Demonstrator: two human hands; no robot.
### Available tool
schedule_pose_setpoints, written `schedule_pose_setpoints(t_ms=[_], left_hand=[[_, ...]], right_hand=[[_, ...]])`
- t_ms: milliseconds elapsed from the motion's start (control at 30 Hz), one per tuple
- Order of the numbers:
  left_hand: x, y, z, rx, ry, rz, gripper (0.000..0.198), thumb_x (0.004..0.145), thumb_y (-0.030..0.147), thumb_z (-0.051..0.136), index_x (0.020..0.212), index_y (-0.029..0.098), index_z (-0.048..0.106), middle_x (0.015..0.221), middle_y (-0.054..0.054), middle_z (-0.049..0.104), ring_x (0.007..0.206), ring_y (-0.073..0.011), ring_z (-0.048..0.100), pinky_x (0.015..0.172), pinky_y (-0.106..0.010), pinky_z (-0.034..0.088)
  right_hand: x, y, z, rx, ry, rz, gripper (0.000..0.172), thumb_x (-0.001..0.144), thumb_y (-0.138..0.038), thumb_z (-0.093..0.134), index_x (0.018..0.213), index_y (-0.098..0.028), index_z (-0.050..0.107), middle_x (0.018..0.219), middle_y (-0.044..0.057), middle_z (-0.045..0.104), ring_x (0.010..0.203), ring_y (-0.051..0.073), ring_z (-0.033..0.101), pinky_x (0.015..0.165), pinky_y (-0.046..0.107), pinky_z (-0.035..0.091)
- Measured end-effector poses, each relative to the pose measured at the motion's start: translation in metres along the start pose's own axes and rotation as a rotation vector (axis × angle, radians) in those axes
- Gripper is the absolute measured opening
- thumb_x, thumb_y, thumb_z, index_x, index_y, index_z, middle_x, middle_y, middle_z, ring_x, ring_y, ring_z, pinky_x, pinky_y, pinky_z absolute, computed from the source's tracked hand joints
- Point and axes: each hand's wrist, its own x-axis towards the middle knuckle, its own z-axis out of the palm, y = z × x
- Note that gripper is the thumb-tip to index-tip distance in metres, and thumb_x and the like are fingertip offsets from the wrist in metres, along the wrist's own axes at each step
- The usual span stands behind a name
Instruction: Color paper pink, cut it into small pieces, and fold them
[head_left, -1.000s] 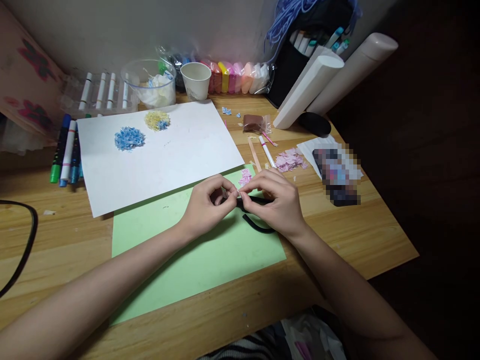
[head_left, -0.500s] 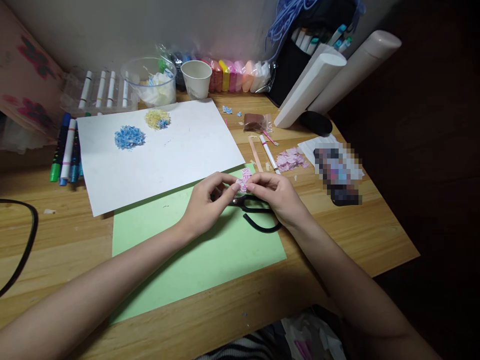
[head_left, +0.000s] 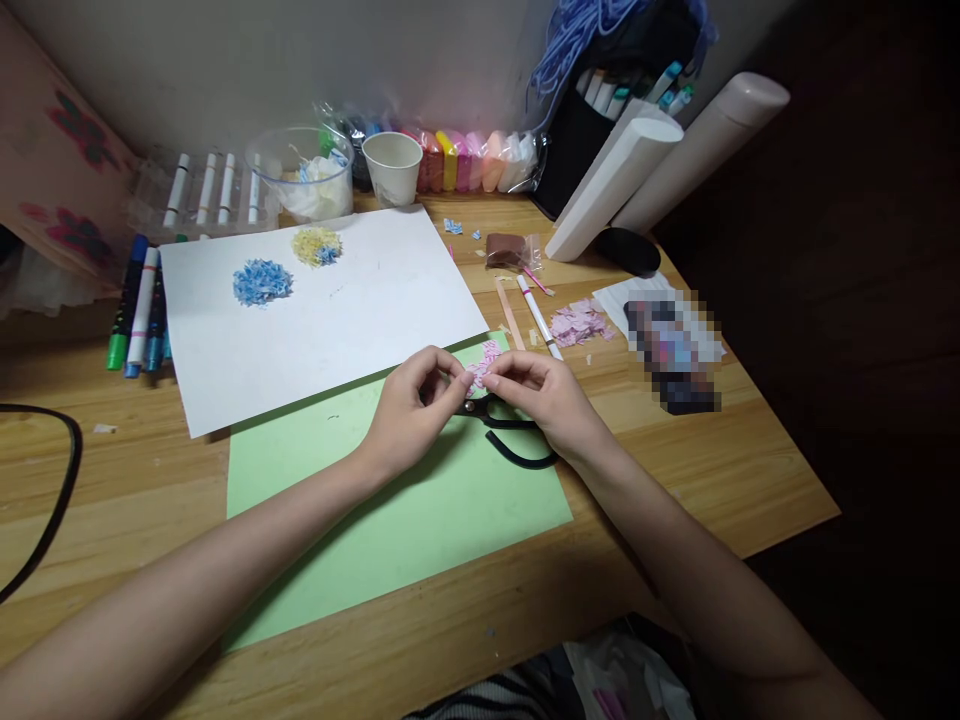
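Observation:
Between thumb and fingertips, my left hand [head_left: 420,405] pinches one edge of a small pink-patterned paper piece [head_left: 484,362]. The other edge is gripped by my right hand [head_left: 551,395], its fingers curled in. Both hands hover close together over black-handled scissors [head_left: 517,462], whose blades are hidden under my left hand. Beneath lies a green sheet of paper [head_left: 390,560]. Overlapping it, a white sheet [head_left: 360,340] carries a clump of blue paper shreds [head_left: 262,282] and a yellow clump [head_left: 316,247] with some blue. A heap of pink paper scraps [head_left: 581,322] lies right of my hands.
Beyond my hands are a marker [head_left: 537,315], a wooden stick [head_left: 510,312] and a brown packet [head_left: 513,250]. A paper cup [head_left: 393,170], a clear bowl [head_left: 300,190] and colourful clay packs [head_left: 472,160] line the wall. White rolls [head_left: 615,190] lean at the right.
My fingertips have shifted slightly left with the pink paper, and the right hand's fingers sit a little further left. The whole view has tilted slightly; nothing else has visibly moved.

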Motion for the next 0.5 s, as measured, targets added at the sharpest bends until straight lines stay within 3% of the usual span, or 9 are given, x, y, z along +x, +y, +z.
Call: schedule_pose_setpoints(t_ms=[100, 233, 367, 500], left_hand=[[0.0002, -0.0001, -0.0002, 0.026, 0.076, 0.101, 0.011, 0.084, 0.027, 0.063, 0.085, 0.019, 0.056, 0.069, 0.003, 0.05, 0.055, -0.0083, 0.042, 0.051, -0.022, 0.036], [0.0002, 0.0007, 0.0004, 0.125, 0.081, 0.238, 0.005, 0.081, 0.022, 0.065, 0.082, 0.018, 0.065, 0.079, -0.001, 0.056, 0.061, -0.0087, 0.048, 0.055, -0.022, 0.04], [0.0001, 0.0011, 0.0008, 0.142, 0.087, 0.222, 0.004, 0.082, 0.021, 0.065, 0.082, 0.018, 0.069, 0.079, -0.002, 0.06, 0.064, -0.01, 0.052, 0.057, -0.023, 0.044], [0.0002, 0.0003, 0.001, 0.119, 0.078, 0.196, 0.009, 0.082, 0.024, 0.065, 0.08, 0.017, 0.071, 0.076, -0.004, 0.064, 0.067, -0.0123, 0.058, 0.058, -0.025, 0.048]], right_hand=[[0.0008, -0.0001, -0.0005, 0.008, 0.024, 0.03, 0.023, 0.072, -0.036, 0.072, 0.068, -0.017, 0.061, 0.062, -0.004, 0.056, 0.055, 0.008, 0.049, 0.052, 0.022, 0.04], [0.0002, -0.0007, -0.0005, 0.011, 0.026, 0.046, 0.027, 0.072, -0.04, 0.071, 0.067, -0.016, 0.06, 0.062, -0.004, 0.053, 0.051, 0.006, 0.042, 0.045, 0.021, 0.032], [-0.0003, -0.0022, 0.0004, 0.016, -0.001, 0.046, 0.027, 0.073, -0.042, 0.071, 0.069, -0.017, 0.061, 0.061, -0.004, 0.053, 0.052, 0.007, 0.043, 0.045, 0.022, 0.031], [-0.0003, -0.0027, 0.0003, -0.003, -0.017, 0.024, 0.024, 0.075, -0.04, 0.068, 0.07, -0.017, 0.062, 0.065, -0.002, 0.057, 0.059, 0.01, 0.051, 0.053, 0.023, 0.039]])
